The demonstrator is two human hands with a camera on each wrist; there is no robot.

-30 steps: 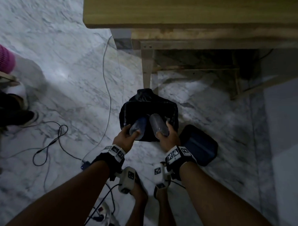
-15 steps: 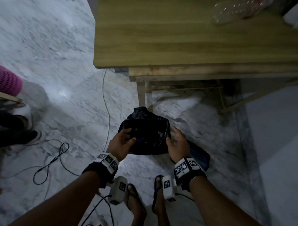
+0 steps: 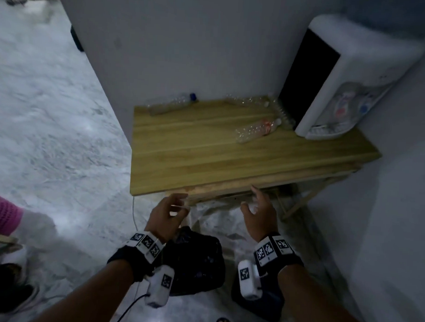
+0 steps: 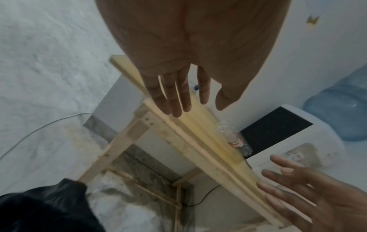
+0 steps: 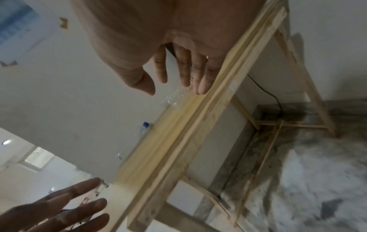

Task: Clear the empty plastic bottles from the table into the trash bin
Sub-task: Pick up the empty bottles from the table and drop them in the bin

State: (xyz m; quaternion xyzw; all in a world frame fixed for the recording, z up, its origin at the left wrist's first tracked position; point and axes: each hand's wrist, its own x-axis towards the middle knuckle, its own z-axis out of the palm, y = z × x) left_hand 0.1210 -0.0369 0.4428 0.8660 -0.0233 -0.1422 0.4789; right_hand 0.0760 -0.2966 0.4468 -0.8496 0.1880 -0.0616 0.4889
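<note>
Several clear plastic bottles lie on the wooden table (image 3: 206, 160): one with a blue cap (image 3: 171, 102) at the back left, one with a red label (image 3: 256, 130) near the middle right, others (image 3: 247, 100) along the back wall. The black-lined trash bin (image 3: 198, 261) stands on the floor below the table's front edge, between my arms. My left hand (image 3: 167, 213) and right hand (image 3: 258, 210) hover empty just below that edge, fingers relaxed. In the wrist views both palms, left hand (image 4: 184, 97) and right hand (image 5: 178, 75), show straight spread fingers holding nothing.
A white water dispenser (image 3: 349, 76) stands at the table's back right, with a blue water jug (image 4: 337, 113) beyond it. A dark bin lid (image 3: 264, 304) lies on the marble floor by my right wrist. Cables run along the floor at left. Another person's pink sleeve (image 3: 1, 213) is at far left.
A second ago each hand held a bottle over the bin; both bottles went in. Both hands, now empty, have risen from the bin's rim toward the table edge, and my view has lifted.
</note>
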